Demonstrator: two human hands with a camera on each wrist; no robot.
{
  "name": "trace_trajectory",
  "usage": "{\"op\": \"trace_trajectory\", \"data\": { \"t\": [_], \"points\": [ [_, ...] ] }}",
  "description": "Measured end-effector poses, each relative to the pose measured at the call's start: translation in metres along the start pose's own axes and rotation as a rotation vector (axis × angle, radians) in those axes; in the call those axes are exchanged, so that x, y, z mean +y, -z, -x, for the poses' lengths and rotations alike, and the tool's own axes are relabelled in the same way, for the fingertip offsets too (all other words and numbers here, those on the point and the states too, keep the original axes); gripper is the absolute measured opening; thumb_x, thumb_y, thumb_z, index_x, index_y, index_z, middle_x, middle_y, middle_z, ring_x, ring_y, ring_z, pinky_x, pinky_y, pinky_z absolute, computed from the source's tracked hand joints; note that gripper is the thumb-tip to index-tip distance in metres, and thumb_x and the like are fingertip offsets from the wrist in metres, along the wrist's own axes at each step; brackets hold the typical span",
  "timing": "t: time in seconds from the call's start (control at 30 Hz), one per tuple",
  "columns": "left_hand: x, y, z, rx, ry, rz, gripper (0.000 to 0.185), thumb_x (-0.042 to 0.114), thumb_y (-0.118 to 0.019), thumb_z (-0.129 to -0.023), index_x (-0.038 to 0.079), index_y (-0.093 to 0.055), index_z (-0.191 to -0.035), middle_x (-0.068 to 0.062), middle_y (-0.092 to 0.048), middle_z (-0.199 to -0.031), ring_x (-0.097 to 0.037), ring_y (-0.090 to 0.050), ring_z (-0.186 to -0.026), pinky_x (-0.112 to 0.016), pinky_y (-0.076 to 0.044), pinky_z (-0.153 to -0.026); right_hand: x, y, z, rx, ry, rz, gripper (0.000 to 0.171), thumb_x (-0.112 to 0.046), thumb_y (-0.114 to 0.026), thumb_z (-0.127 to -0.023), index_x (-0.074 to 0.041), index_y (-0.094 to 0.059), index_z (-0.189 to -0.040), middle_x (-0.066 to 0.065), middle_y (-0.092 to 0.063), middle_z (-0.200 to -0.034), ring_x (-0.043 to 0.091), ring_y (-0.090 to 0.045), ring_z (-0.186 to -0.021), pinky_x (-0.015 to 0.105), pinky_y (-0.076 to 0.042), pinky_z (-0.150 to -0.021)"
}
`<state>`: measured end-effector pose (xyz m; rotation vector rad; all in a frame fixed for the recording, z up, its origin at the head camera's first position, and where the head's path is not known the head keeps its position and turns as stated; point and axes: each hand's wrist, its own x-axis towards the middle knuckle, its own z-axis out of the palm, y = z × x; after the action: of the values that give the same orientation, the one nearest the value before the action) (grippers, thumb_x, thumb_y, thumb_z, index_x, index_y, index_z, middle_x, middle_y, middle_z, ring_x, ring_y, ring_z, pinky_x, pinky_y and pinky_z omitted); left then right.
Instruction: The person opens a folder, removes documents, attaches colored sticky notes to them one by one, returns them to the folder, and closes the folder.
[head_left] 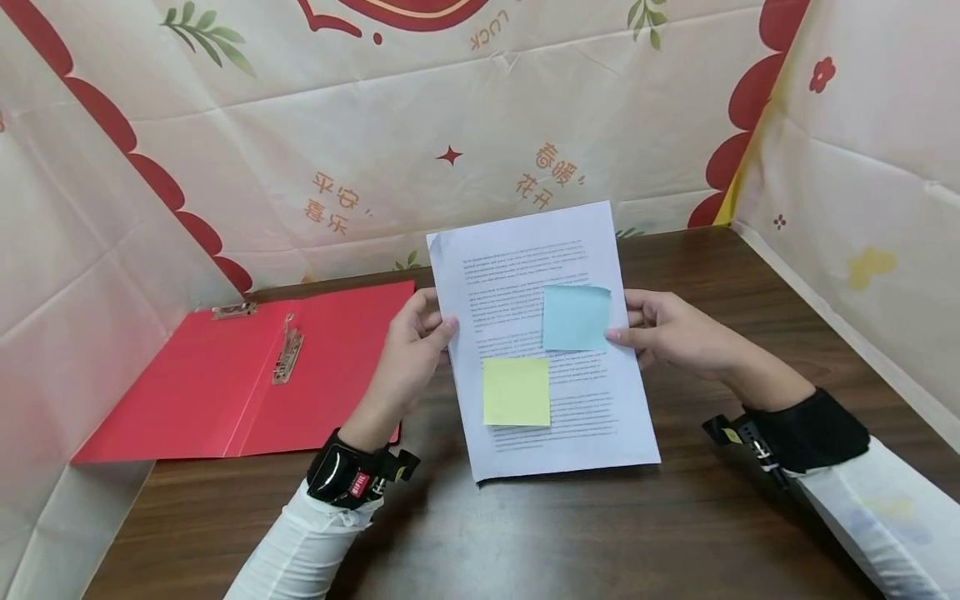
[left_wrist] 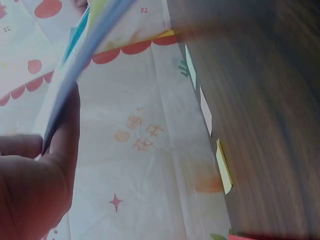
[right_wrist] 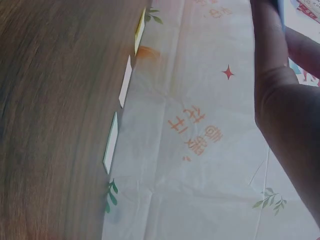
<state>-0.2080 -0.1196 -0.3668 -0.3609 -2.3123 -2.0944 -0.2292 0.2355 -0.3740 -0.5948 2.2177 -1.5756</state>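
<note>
A printed white sheet [head_left: 525, 275] is held up off the dark wooden table [head_left: 525, 533], one hand on each side edge. A blue sticky note [head_left: 575, 318] and a yellow sticky note [head_left: 517, 392] are stuck on its face. My left hand [head_left: 420, 333] pinches the left edge, thumb on top. My right hand [head_left: 660, 329] pinches the right edge beside the blue note. From the left wrist view the paper [left_wrist: 80, 60] shows edge-on above the thumb [left_wrist: 62, 135]. The right wrist view shows only my right hand's fingers [right_wrist: 285, 100] against the backdrop.
An open red folder [head_left: 225, 383] with a metal clip [head_left: 287, 354] lies flat at the left. Patterned cloth walls [head_left: 450, 125] close in the back and both sides. Small note pads [left_wrist: 225, 170] lean along the table's back edge.
</note>
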Motion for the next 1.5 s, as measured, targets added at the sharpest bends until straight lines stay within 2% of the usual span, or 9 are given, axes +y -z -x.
{"op": "trace_trajectory", "data": {
  "t": [0.23,0.4,0.47,0.57,0.73,0.9,1.07,1.27,1.5],
  "points": [
    [-0.003,0.016,-0.007,-0.071,0.078,-0.164,0.042,0.025,-0.056,-0.112,0.013,-0.047,-0.151,-0.016,-0.071,-0.135,-0.033,-0.073,-0.117,-0.049,-0.064,-0.097,0.003,-0.002,0.003,0.045,-0.012,-0.014,0.053,-0.012,-0.066,-0.105,0.003,-0.045,-0.151,0.024,-0.075,-0.127,0.029,-0.082,-0.097,0.047,-0.067,-0.078],
    [-0.010,0.067,-0.017,-0.034,0.171,-0.745,0.057,0.041,-0.052,-0.112,0.007,-0.041,-0.157,-0.024,-0.059,-0.149,-0.045,-0.060,-0.134,-0.059,-0.055,-0.107,0.000,0.001,0.006,0.052,0.000,-0.032,0.055,-0.013,-0.065,-0.106,0.003,-0.042,-0.153,0.013,-0.079,-0.123,0.030,-0.082,-0.097,0.048,-0.067,-0.078],
    [-0.014,0.098,-0.020,0.011,0.283,-1.032,0.065,0.044,-0.054,-0.110,0.003,-0.037,-0.159,-0.030,-0.048,-0.155,-0.053,-0.050,-0.140,-0.067,-0.050,-0.106,-0.003,0.004,0.006,0.054,0.010,-0.035,0.055,-0.013,-0.065,-0.106,0.003,-0.042,-0.153,0.008,-0.080,-0.121,0.031,-0.082,-0.098,0.049,-0.066,-0.078],
    [-0.027,0.145,-0.021,0.086,0.464,-1.231,0.079,0.044,-0.059,-0.107,-0.006,-0.028,-0.159,-0.044,-0.033,-0.154,-0.067,-0.038,-0.140,-0.080,-0.043,-0.103,-0.006,0.007,0.005,0.052,0.023,-0.031,0.056,-0.012,-0.066,-0.105,0.003,-0.041,-0.153,0.005,-0.081,-0.120,0.031,-0.082,-0.099,0.049,-0.066,-0.078],
    [-0.054,0.194,-0.018,0.054,0.710,-1.161,0.106,0.051,-0.066,-0.099,-0.007,-0.005,-0.164,-0.051,-0.012,-0.159,-0.074,-0.015,-0.148,-0.089,-0.027,-0.111,-0.006,0.008,0.004,0.046,0.011,-0.037,0.058,-0.012,-0.068,-0.105,0.002,-0.041,-0.154,0.004,-0.081,-0.120,0.030,-0.082,-0.099,0.048,-0.066,-0.079],
    [-0.060,0.203,-0.015,-0.121,0.777,-1.085,0.114,0.052,-0.061,-0.101,-0.013,0.011,-0.161,-0.053,-0.003,-0.161,-0.069,-0.008,-0.152,-0.081,-0.021,-0.121,-0.004,0.010,0.005,0.043,-0.011,-0.023,0.056,-0.012,-0.067,-0.105,0.002,-0.042,-0.153,0.005,-0.081,-0.120,0.031,-0.082,-0.099,0.049,-0.066,-0.080],
    [-0.046,0.195,-0.009,-0.136,0.797,-1.082,0.117,0.046,-0.077,-0.092,-0.010,-0.001,-0.160,-0.045,-0.034,-0.146,-0.061,-0.037,-0.137,-0.068,-0.048,-0.106,-0.007,0.017,0.006,0.063,-0.013,0.008,0.057,-0.014,-0.067,-0.105,0.000,-0.042,-0.154,0.002,-0.081,-0.120,0.030,-0.082,-0.099,0.048,-0.066,-0.080],
    [-0.031,0.174,-0.004,-0.205,0.809,-1.084,0.124,0.044,-0.092,-0.078,-0.007,-0.014,-0.161,-0.036,-0.041,-0.141,-0.052,-0.045,-0.128,-0.056,-0.058,-0.094,-0.011,0.041,0.018,0.122,0.024,0.012,0.051,-0.011,-0.062,-0.108,-0.003,-0.042,-0.155,-0.005,-0.081,-0.120,0.026,-0.082,-0.099,0.045,-0.067,-0.079],
    [-0.021,0.139,-0.006,-0.312,0.751,-1.084,0.058,0.036,-0.092,-0.080,-0.001,-0.063,-0.113,-0.014,-0.065,-0.100,-0.028,-0.068,-0.093,-0.037,-0.055,-0.075,-0.014,0.064,0.031,0.129,0.117,-0.003,0.047,0.003,-0.057,-0.106,-0.015,-0.051,-0.148,-0.003,-0.080,-0.123,0.027,-0.082,-0.096,0.044,-0.066,-0.075]
  ]
}}
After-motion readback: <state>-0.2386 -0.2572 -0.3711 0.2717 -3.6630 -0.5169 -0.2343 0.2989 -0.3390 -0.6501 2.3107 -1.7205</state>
